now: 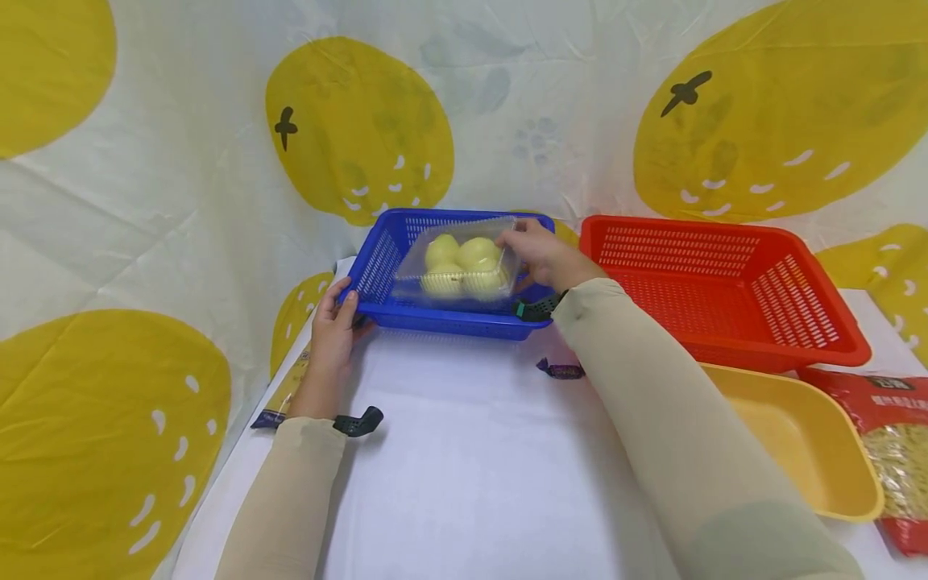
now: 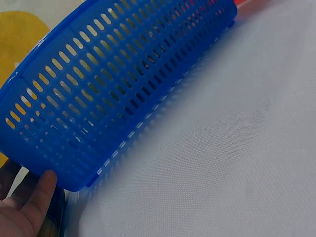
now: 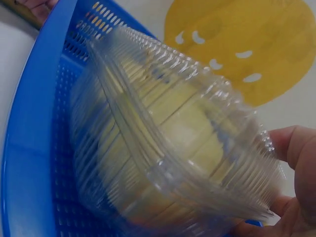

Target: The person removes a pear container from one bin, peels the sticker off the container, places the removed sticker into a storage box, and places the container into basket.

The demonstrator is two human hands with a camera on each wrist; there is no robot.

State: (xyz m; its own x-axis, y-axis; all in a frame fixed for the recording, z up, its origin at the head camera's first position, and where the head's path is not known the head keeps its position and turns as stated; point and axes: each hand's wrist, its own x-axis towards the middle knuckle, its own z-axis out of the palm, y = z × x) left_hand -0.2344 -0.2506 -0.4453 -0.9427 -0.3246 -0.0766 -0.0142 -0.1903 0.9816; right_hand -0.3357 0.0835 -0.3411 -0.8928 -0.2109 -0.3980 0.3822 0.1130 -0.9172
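Note:
My right hand [image 1: 540, 254] grips the right end of a clear plastic clamshell box [image 1: 409, 278] with several round pale-yellow fruits [image 1: 478, 254] inside. The box sits tilted within the rim of a blue plastic basket [image 1: 435, 321]. In the right wrist view, thumb and fingers pinch the ribbed end of the clamshell box [image 3: 182, 128], and the blue basket [image 3: 29, 133] lies beneath it. At the basket's near left corner, my left hand [image 1: 336, 326] holds on, thumb at the front wall and fingers round the side. The left wrist view shows this thumb [image 2: 42, 197] against the slotted blue wall [image 2: 98, 94].
A red basket [image 1: 725, 342] stands to the right, with a yellow tub [image 1: 783, 427] before it and a red pasta bag [image 1: 899, 451] beside that. A purple-wrapped candy [image 1: 561, 370] lies near my right sleeve. A yellow packet [image 1: 286, 395] lies by my left wrist.

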